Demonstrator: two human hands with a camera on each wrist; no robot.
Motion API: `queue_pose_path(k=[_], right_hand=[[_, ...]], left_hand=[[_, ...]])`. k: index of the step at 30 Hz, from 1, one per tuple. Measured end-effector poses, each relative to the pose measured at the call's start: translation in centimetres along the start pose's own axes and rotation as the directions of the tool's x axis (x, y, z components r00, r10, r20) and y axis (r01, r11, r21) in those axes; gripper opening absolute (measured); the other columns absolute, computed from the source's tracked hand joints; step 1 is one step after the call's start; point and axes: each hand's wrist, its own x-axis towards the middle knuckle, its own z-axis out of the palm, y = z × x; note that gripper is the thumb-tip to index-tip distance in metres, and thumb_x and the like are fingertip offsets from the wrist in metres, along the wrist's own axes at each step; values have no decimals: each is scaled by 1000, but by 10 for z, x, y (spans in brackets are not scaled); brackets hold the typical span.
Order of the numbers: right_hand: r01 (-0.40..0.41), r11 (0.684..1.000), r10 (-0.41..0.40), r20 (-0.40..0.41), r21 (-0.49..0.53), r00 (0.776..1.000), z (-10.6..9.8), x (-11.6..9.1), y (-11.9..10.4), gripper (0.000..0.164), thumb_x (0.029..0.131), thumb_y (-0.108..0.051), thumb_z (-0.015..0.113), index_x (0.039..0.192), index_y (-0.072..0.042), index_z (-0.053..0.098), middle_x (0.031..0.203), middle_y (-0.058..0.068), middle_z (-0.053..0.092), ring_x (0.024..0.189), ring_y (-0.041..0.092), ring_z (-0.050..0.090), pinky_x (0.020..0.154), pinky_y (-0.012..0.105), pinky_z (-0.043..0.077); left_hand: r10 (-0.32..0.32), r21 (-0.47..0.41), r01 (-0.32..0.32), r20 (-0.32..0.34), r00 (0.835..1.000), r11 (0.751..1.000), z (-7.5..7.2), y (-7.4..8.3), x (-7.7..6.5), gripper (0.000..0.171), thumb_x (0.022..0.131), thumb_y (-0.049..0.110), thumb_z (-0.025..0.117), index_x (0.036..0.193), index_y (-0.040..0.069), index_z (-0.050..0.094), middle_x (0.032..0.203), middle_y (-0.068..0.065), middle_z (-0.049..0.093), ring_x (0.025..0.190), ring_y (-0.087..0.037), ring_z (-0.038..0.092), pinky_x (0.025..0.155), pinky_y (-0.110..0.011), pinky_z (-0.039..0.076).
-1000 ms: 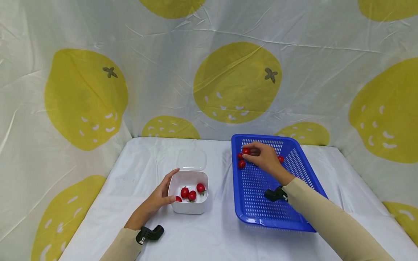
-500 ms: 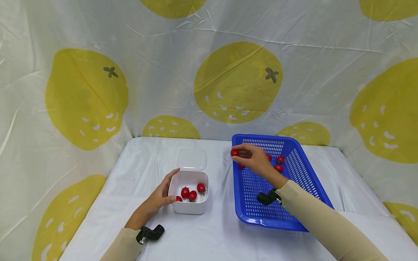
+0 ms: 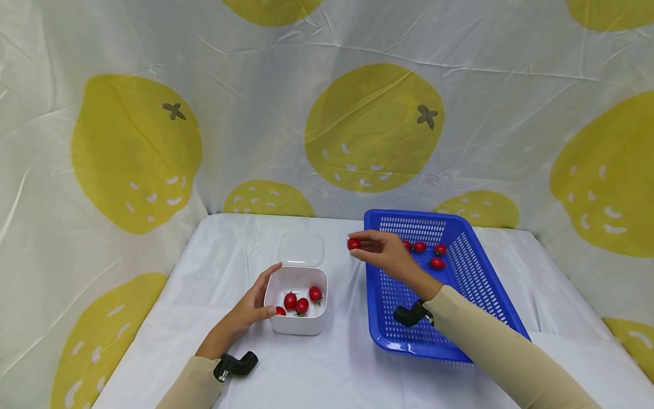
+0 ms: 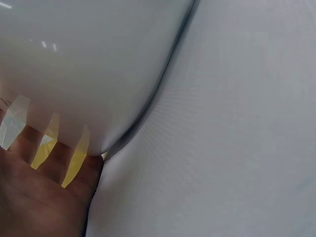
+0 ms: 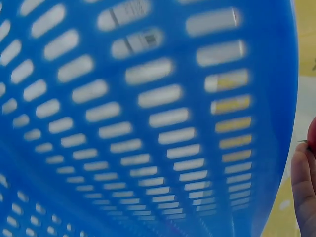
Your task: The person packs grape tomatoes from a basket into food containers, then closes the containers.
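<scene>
A small red cherry tomato (image 3: 353,244) is pinched between the thumb and fingers of my right hand (image 3: 380,250), just left of the blue basket's left rim. Part of that tomato (image 5: 313,134) shows at the right edge of the right wrist view. My left hand (image 3: 255,300) holds the white square container (image 3: 296,325) at its left side, thumb at the near corner. The left wrist view has the fingers (image 4: 81,175) against the container's smooth wall (image 4: 84,64). Several cherry tomatoes (image 3: 302,306) lie inside the container.
The blue perforated basket (image 3: 374,318) stands on the right, with several more cherry tomatoes (image 3: 436,263) toward its far end; my right hand hides part of it. Behind the container lies a clear lid (image 3: 301,250). A lemon-print cloth (image 3: 245,125) hangs behind the white-covered table (image 3: 225,250).
My right hand has lifted the cherry tomato out of the blue basket and carried it left, past the rim. The left hand and container stay put.
</scene>
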Motion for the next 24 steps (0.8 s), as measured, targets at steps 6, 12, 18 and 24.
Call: queue_pose_path(k=[6,12,18,24], right_hand=[[14,1000,-15,55,8,998,11,0,-5,35,86,-18,74,120,-10,68,113,8,68,99,21,67,82,29,54],[1,999,-5,116,33,993,23,-2,-12,35,87,-19,73,120,-11,67,111,6,69,99,19,67,82,29,54],[14,999,-20,158,41,987,33,-4,-17,36,86,-19,74,120,-11,67,110,6,68,99,20,66,82,29,54],[18,999,-26,194,43,981,41,-8,-12,40,86,-18,74,124,-8,64,114,6,67,103,20,65,85,28,53]], left_hand=[[-4,-2,4,-2,1000,1000,0,0,0,85,85,10,62,155,13,12,154,-20,20,136,-29,27,106,-28,34],[-25,7,25,-9,1000,1000,0,0,0,86,85,11,62,155,15,13,155,-19,19,137,-30,26,106,-30,35],[3,9,-3,0,1000,1000,-1,0,0,85,86,13,63,154,12,12,153,-22,20,136,-35,26,106,-32,36],[-22,3,22,4,1000,1000,0,2,0,85,85,11,62,155,16,13,155,-22,16,138,-40,20,106,-34,35]])
